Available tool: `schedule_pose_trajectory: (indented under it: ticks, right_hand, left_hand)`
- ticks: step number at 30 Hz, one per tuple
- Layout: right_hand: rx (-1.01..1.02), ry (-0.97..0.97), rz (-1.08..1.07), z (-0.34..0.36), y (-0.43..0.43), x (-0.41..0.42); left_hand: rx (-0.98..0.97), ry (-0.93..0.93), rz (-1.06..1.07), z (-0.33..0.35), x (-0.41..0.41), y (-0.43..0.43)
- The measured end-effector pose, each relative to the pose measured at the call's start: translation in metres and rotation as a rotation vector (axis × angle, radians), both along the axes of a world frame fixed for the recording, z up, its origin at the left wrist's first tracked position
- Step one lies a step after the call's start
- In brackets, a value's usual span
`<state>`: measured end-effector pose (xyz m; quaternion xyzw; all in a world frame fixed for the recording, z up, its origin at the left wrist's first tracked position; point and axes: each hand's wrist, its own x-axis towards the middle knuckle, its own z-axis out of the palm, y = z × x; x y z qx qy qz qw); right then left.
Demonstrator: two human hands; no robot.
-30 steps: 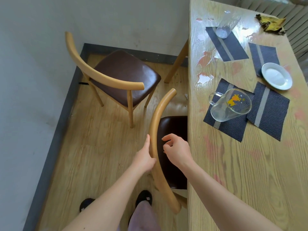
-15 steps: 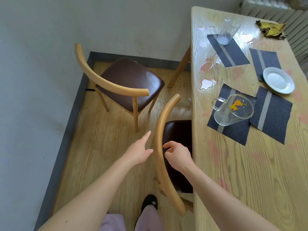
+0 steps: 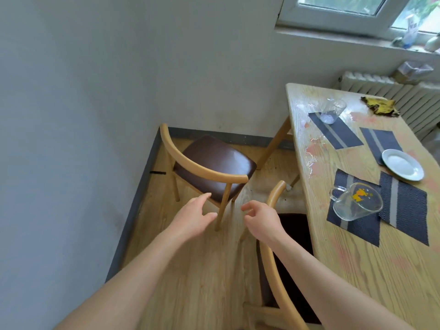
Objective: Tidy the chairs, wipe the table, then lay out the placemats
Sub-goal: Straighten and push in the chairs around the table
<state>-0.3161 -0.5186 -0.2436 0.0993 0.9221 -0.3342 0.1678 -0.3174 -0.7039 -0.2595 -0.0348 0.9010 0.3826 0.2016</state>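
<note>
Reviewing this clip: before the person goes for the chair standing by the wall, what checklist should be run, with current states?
1. Hands free: left hand and right hand hold nothing: ok.
2. Near chair seat under the table: ok.
3. Far chair pushed in: not ok, it stands apart from the table, angled.
4. Its backrest free to grip: ok.
5. Table dry: not ok, spill patches; mug lies on its side.

Two chairs were counted, a far chair [image 3: 214, 160] and a near chair [image 3: 276, 265], beside one bench [image 3: 357, 277]. Four placemats [image 3: 342, 136] [image 3: 378, 141] [image 3: 357, 232] [image 3: 409, 210] were counted, along with two glass vessels, a mug [image 3: 357, 201] and a tumbler [image 3: 332, 111], one plate [image 3: 402, 167] and one yellow cloth [image 3: 381, 106]. Two hands were seen, a left hand [image 3: 192, 217] and a right hand [image 3: 262, 220].
</note>
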Motion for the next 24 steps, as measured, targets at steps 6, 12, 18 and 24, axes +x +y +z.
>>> schedule_pose_trajectory:
  ticks: [6,12,18,24]
  right_hand:
    - [0.024,0.067,0.017,0.021,-0.047,-0.014]
    - [0.041,0.103,0.021,0.023,-0.06,-0.046]
    - [0.042,0.069,0.0,0.004,-0.05,-0.104]
    - [0.046,-0.037,0.036,-0.026,-0.024,-0.174]
  left_hand:
    - [0.02,0.062,0.018,0.016,-0.016,-0.041]
    - [0.039,0.096,0.032,0.024,-0.045,-0.055]
    - [0.001,0.133,0.079,0.015,-0.095,-0.052]
    - [-0.05,0.024,0.124,-0.014,-0.166,-0.042]
